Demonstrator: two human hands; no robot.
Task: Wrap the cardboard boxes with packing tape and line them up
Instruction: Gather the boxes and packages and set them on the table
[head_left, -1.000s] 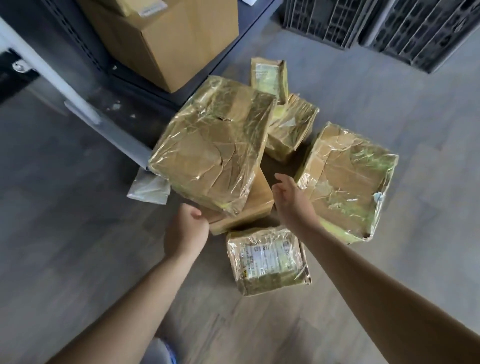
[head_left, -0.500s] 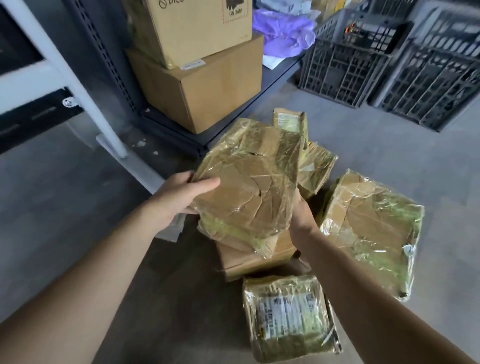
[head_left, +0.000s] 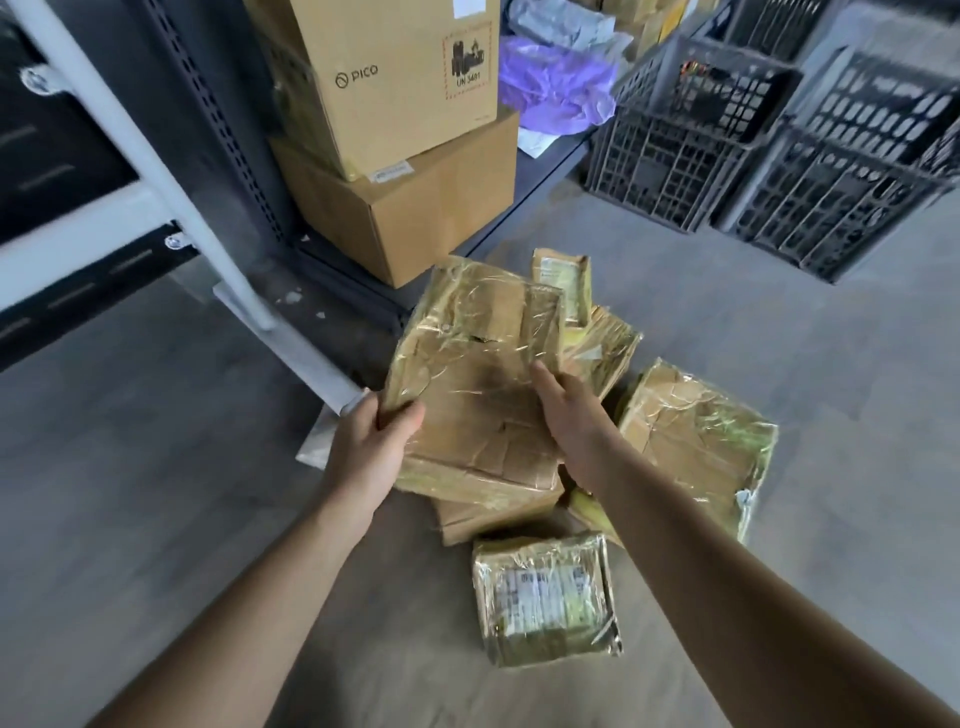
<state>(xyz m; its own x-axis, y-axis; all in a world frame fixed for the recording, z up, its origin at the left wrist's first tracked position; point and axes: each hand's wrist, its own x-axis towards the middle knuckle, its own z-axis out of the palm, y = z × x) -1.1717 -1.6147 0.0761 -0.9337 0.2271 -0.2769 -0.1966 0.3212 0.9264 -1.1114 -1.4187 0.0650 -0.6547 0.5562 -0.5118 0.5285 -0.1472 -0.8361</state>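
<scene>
Our left hand (head_left: 371, 452) grips the left edge of the big taped box (head_left: 478, 395), and our right hand (head_left: 571, 415) lies flat on its top, fingers straight, we think to steady it. The box is above the other wrapped boxes (head_left: 696, 431) on the floor (head_left: 831, 364).

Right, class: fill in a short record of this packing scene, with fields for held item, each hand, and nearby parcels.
Held item: large taped box, over a plain box
Left hand: grips its near-left corner
Right hand: fingers straight, on its top face
Nearby: small labelled parcel, taped parcel, on the floor
Background: grey crates
</scene>
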